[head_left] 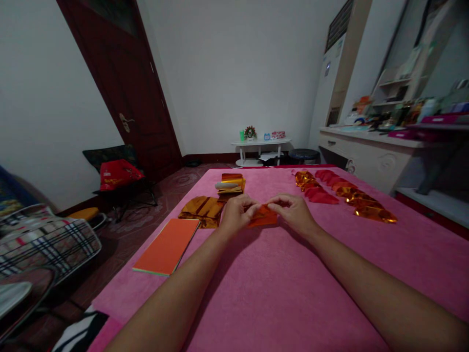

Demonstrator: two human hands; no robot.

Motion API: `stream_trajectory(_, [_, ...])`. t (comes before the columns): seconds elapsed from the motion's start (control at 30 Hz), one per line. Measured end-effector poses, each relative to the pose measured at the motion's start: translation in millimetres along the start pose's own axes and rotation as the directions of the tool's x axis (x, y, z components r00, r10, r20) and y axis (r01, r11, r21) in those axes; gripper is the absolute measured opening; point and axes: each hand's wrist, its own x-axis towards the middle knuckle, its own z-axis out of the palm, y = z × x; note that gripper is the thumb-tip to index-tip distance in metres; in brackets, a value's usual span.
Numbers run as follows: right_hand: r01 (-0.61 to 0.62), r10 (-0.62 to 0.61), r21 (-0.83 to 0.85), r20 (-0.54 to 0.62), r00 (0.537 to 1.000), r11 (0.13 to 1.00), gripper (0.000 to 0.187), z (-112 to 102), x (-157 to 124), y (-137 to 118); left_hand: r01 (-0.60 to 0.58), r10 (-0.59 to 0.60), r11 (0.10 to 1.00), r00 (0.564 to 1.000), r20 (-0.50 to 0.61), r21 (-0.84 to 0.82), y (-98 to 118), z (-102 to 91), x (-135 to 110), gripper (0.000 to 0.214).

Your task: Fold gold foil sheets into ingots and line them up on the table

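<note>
An orange sheet of paper (263,216), partly folded, is pinched between my two hands just above the pink cloth. My left hand (237,213) grips its left side with thumb and fingers together. At its upper right edge, my right hand (293,211) pinches it too. Left of my left hand lies a pile of folded gold foil paper (201,209). Behind that stands a stack of gold foil sheets (232,181) with a greyish roll-like piece (224,186) on it. Nearer to me on the left rests a flat stack of orange paper (167,246).
Rows of folded red and gold foil pieces (361,200) lie on the right of the pink-covered table (286,288). A chair with a red bag (120,174) stands left on the floor. Beyond the table are a small white table (262,143) and a black stool (304,154).
</note>
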Motion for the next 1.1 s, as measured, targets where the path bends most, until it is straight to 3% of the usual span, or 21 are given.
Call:
stream_trajectory(0.2, [0.103,-0.096,-0.224,0.040,0.995,0.969,0.010,-4,1,1,-0.039,0.042,0.991,0.999,-0.022,0.131,-1,-1.4,0,0.018])
stream_trajectory(0.3, [0.211,-0.177,-0.390,0.121,0.977,0.896,0.010,-3,-1,-6,-0.073,0.077,0.980,0.997,-0.011,0.183,4,0.9,-2,0.018])
stream_trajectory(0.47, [0.313,-0.235,-0.507,0.213,0.948,0.803,0.010,-2,-3,-19,-0.076,0.078,0.980,0.997,0.002,0.183,8,3.4,-2,0.017])
stream_trajectory(0.67, [0.303,-0.227,-0.523,0.206,0.952,0.796,0.009,-7,1,-14,-0.054,0.054,0.988,0.999,0.003,0.141,4,-0.7,0,0.015])
stream_trajectory(0.93, [0.266,-0.217,-0.482,0.155,0.964,0.835,0.011,-20,8,-1,-0.017,0.022,0.999,0.995,-0.096,0.051,-7,-7.1,6,0.014])
stream_trajectory(1.1, [0.244,-0.207,-0.475,0.128,0.970,0.846,0.011,-20,9,0,0.061,-0.060,0.998,0.981,-0.185,-0.003,-1,-8.2,4,0.019])
